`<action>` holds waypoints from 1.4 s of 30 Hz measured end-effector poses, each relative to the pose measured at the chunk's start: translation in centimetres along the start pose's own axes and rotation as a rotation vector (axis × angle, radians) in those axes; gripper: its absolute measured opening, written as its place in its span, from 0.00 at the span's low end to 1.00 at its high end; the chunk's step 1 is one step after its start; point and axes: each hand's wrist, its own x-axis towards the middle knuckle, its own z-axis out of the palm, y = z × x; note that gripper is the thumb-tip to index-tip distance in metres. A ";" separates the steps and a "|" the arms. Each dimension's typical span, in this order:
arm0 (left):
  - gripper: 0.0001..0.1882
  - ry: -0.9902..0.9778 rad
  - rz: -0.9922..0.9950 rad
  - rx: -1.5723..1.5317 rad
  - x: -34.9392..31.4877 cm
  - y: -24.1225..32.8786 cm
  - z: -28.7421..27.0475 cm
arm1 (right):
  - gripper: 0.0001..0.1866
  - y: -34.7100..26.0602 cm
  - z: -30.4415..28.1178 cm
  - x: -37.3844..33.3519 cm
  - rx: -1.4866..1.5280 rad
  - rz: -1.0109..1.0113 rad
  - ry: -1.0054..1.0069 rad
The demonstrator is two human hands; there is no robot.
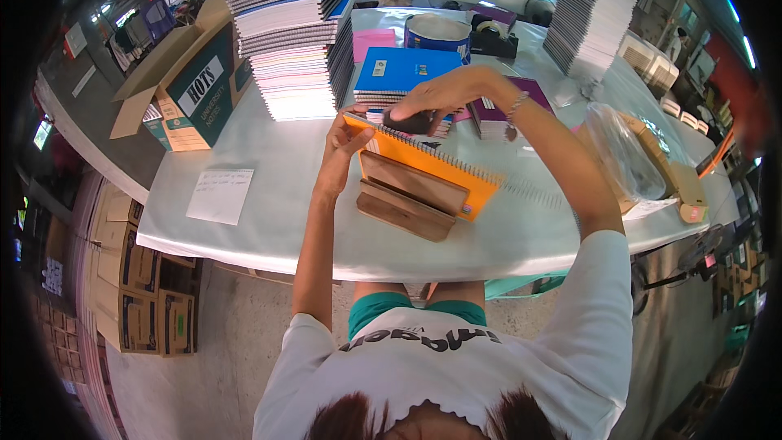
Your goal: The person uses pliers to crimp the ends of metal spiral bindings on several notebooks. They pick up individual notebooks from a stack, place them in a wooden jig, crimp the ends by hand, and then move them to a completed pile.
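An orange spiral notebook stands tilted in a slotted wooden holder, its bound edge upward. My left hand pinches the notebook's left end, with the thumb on the near cover. Over the same end, my right hand is closed round a dark rounded object beside the binding; its kind is mostly hidden by the fingers. A loose length of spiral wire coil sticks out past the notebook's right end. Just behind my hands lies a stack of blue spiral notebooks.
Tall notebook stacks stand at back left and back right. An open carton is at left, near a handwritten sheet. Purple notebooks, a blue-and-white tub, a tape dispenser and a plastic-lined box surround the work.
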 end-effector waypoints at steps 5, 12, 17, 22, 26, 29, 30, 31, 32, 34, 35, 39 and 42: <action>0.20 0.010 0.028 -0.029 0.7 -0.8 0.9 | 0.46 4.5 -1.9 0.8 -0.764 0.572 0.008; 0.20 -0.020 0.001 -0.048 0.3 -0.4 0.0 | 0.39 -0.4 -0.5 0.3 -0.009 -0.045 0.039; 0.20 0.084 0.029 0.005 0.2 -0.3 1.2 | 0.39 0.3 0.4 2.3 -0.886 0.682 -0.023; 0.20 0.046 0.023 -0.032 0.0 0.1 0.8 | 0.41 0.7 -2.2 0.1 -0.604 -0.344 0.070; 0.22 0.073 -0.006 -0.010 -0.2 -0.4 0.2 | 0.32 -1.0 1.4 3.9 -0.296 0.343 0.089; 0.23 0.123 0.007 0.070 0.0 0.2 1.6 | 0.24 4.5 1.6 4.1 -0.690 0.320 0.219; 0.24 0.093 0.012 0.049 -0.1 0.1 1.3 | 0.27 4.2 1.6 3.9 -0.443 0.334 0.158; 0.24 0.061 0.018 0.029 0.0 0.0 1.1 | 0.31 3.6 1.1 4.1 -0.222 0.221 0.041; 0.24 0.028 0.023 0.008 0.0 -0.1 0.8 | 0.36 2.9 0.1 4.1 0.010 0.143 -0.091; 0.24 0.041 0.011 -0.019 -0.1 0.3 1.2 | 0.36 0.8 -2.4 2.5 0.298 -0.038 -0.093; 0.24 0.069 0.006 -0.023 -0.5 0.5 0.6 | 0.36 -1.0 -1.5 2.3 0.185 -0.043 -0.115; 0.27 0.082 0.028 -0.015 -0.1 0.5 1.1 | 0.36 -1.3 0.3 4.0 -0.383 0.350 -0.094; 0.28 0.091 0.014 0.000 -0.6 0.8 1.3 | 0.37 -0.2 1.4 2.9 -0.439 0.455 -0.019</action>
